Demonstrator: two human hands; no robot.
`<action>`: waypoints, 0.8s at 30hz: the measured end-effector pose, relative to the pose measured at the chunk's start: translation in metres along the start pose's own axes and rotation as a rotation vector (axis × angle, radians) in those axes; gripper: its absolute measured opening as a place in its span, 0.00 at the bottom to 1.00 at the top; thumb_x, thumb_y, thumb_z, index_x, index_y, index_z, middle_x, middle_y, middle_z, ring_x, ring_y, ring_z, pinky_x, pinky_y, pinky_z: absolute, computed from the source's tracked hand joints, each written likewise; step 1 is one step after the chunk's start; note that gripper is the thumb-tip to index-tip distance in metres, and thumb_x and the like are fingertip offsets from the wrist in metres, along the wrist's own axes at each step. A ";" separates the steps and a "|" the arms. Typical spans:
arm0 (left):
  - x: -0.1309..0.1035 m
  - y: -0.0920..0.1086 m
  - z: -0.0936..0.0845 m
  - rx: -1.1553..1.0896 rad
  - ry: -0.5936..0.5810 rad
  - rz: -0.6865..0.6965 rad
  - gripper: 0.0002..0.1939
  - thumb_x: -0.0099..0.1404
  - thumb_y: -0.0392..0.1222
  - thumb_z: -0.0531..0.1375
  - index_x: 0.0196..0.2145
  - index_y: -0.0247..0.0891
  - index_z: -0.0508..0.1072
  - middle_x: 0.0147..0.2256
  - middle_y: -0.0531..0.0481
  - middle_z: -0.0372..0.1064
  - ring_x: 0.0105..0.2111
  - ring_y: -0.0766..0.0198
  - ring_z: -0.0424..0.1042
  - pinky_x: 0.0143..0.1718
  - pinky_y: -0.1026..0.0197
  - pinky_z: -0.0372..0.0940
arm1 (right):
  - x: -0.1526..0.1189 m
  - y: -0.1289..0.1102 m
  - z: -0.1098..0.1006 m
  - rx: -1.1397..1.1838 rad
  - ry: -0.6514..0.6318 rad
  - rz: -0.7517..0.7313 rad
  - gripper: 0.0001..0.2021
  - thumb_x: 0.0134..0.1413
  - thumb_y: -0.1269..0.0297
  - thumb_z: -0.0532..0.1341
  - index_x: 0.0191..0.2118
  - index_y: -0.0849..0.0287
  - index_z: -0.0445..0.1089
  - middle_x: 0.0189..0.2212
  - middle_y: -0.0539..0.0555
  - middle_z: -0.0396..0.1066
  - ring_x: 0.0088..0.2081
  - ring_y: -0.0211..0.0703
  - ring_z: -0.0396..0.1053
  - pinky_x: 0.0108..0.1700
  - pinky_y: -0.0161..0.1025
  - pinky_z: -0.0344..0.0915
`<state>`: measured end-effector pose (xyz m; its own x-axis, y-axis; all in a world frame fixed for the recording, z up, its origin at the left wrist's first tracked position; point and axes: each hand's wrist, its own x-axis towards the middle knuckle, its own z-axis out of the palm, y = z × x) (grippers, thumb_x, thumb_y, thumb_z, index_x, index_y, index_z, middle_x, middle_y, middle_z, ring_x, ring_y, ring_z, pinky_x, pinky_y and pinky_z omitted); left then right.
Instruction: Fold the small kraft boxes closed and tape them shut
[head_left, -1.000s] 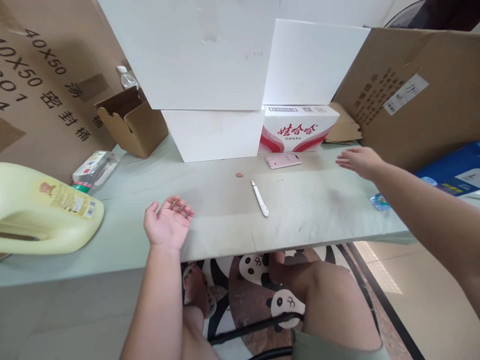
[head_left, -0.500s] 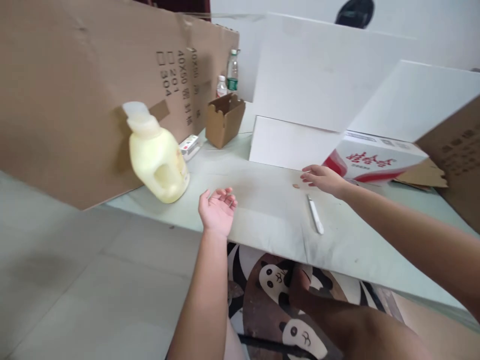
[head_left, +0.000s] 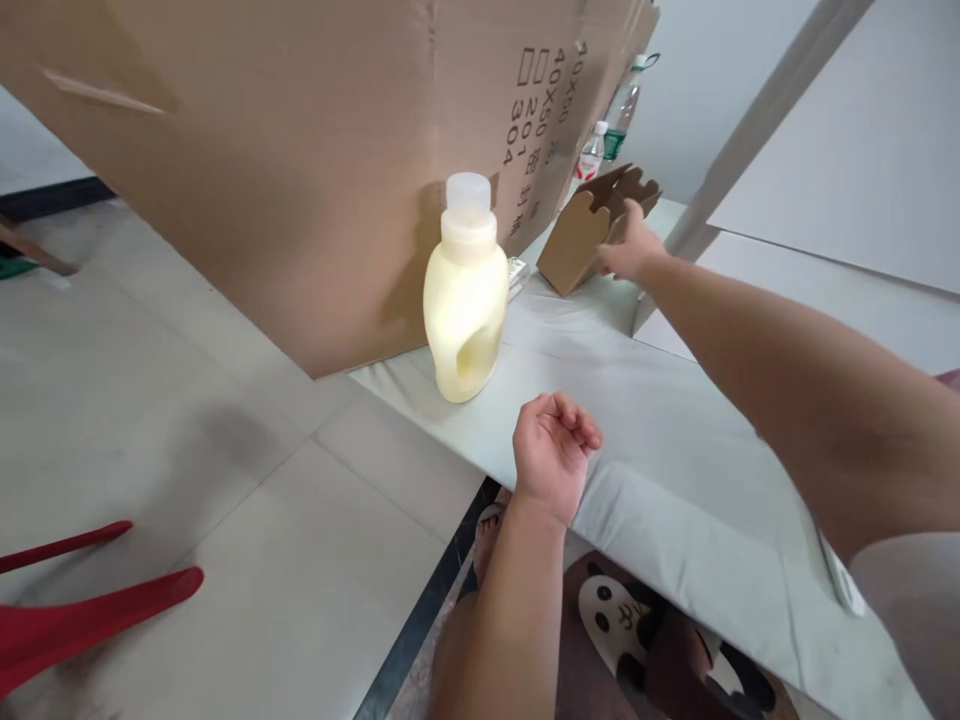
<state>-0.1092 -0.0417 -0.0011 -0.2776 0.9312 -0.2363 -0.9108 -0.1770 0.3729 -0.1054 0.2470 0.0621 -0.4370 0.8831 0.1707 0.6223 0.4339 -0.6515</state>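
Observation:
My left hand point(head_left: 553, 455) is palm up over the table's front edge, its fingers loosely curled and apart from the thumb, with nothing in it. A yellow jug-shaped bottle point(head_left: 466, 300) with a whitish cap stands upright just beyond it, to the left. Farther back, my right hand point(head_left: 630, 245) is at the right side of a small open-topped cardboard box point(head_left: 568, 240). Its thumb and fingers are spread at the box wall, and no firm grip shows. A white-handled knife point(head_left: 844, 580) lies at the right, partly hidden by my right arm.
A large printed cardboard sheet point(head_left: 337, 180) stands behind the bottle. Two plastic bottles, one with a red label point(head_left: 591, 155) and one with a green label point(head_left: 616, 125), are behind the small box. White panels point(head_left: 840, 150) rise at right. Red legs point(head_left: 97, 610) show over the floor.
The view has turned left. My right hand has moved from beside the white panel and knife to the small cardboard box. My left hand stays near the front edge, still loosely curled.

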 end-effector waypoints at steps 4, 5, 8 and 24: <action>0.000 0.007 -0.004 0.027 0.020 0.024 0.16 0.59 0.51 0.56 0.19 0.39 0.62 0.18 0.52 0.58 0.19 0.66 0.59 0.29 0.60 0.56 | 0.013 -0.005 -0.003 -0.139 -0.012 0.162 0.24 0.60 0.63 0.56 0.58 0.68 0.55 0.51 0.67 0.68 0.41 0.49 0.77 0.43 0.45 0.68; 0.000 0.007 -0.005 0.025 0.021 0.029 0.16 0.59 0.51 0.55 0.19 0.39 0.63 0.19 0.52 0.58 0.19 0.66 0.59 0.29 0.60 0.56 | 0.010 -0.003 -0.004 -0.179 0.018 0.132 0.19 0.59 0.63 0.57 0.53 0.68 0.60 0.47 0.66 0.71 0.42 0.51 0.76 0.44 0.47 0.68; -0.002 0.006 -0.004 0.009 0.028 0.038 0.16 0.60 0.50 0.54 0.20 0.39 0.63 0.19 0.52 0.57 0.20 0.67 0.59 0.28 0.61 0.55 | -0.017 0.007 -0.011 -0.326 0.123 -0.004 0.08 0.56 0.62 0.61 0.37 0.61 0.65 0.38 0.62 0.74 0.46 0.58 0.73 0.50 0.53 0.66; -0.009 -0.040 0.009 0.765 -0.277 0.562 0.24 0.65 0.60 0.58 0.45 0.40 0.79 0.47 0.42 0.76 0.53 0.49 0.71 0.53 0.54 0.63 | -0.388 0.121 -0.131 0.120 0.327 -0.099 0.12 0.60 0.43 0.57 0.46 0.34 0.71 0.36 0.56 0.70 0.34 0.56 0.71 0.33 0.55 0.69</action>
<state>-0.0670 -0.0396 -0.0056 -0.4394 0.8337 0.3344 -0.1988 -0.4533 0.8689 0.2251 -0.0200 0.0142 -0.2478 0.8568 0.4522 0.4984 0.5130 -0.6989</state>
